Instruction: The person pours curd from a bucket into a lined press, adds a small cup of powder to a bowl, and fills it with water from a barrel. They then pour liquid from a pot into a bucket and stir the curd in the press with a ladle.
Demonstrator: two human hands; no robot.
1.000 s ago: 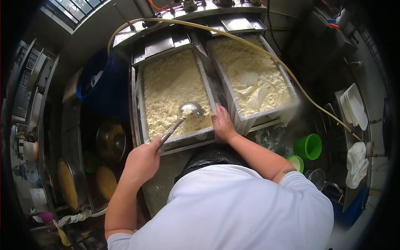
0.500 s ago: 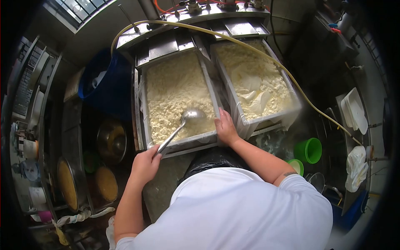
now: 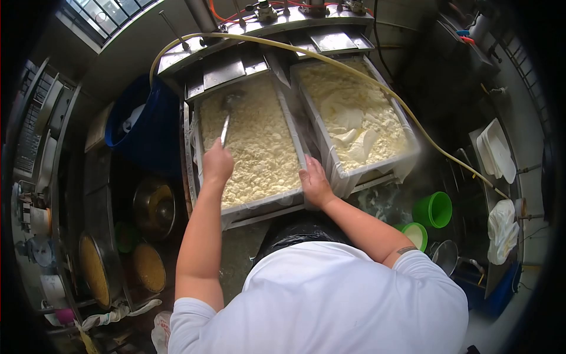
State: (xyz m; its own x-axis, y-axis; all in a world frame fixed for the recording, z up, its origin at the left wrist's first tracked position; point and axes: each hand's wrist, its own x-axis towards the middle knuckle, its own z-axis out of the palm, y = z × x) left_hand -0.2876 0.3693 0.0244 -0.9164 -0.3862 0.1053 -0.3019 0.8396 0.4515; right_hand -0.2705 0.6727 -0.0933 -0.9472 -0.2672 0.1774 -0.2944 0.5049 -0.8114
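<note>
My left hand [image 3: 217, 163] is closed around the handle of a metal ladle [image 3: 226, 125]. The ladle's bowl lies at the far left part of the left mold box [image 3: 263, 203], partly sunk in pale, crumbly curd [image 3: 257, 143]. White cloth lines this box and hangs over its edges. At the box's near right corner rests my right hand [image 3: 316, 184], its fingers stretched out along the rim. To the right stands a second cloth-lined box [image 3: 377, 169], filled with similar curd that has larger smooth pieces on top.
A yellow hose [image 3: 283, 45] arches over both boxes. On the left are a blue barrel [image 3: 147, 133] and several metal bowls, one a pan [image 3: 150, 268] with yellowish contents. Green buckets [image 3: 433, 209] stand on the right. A metal press frame [image 3: 224, 72] spans the back.
My left hand has moved forward, carrying the ladle from the box's near middle to its far left. My right hand stays at the rim. The view has shifted slightly.
</note>
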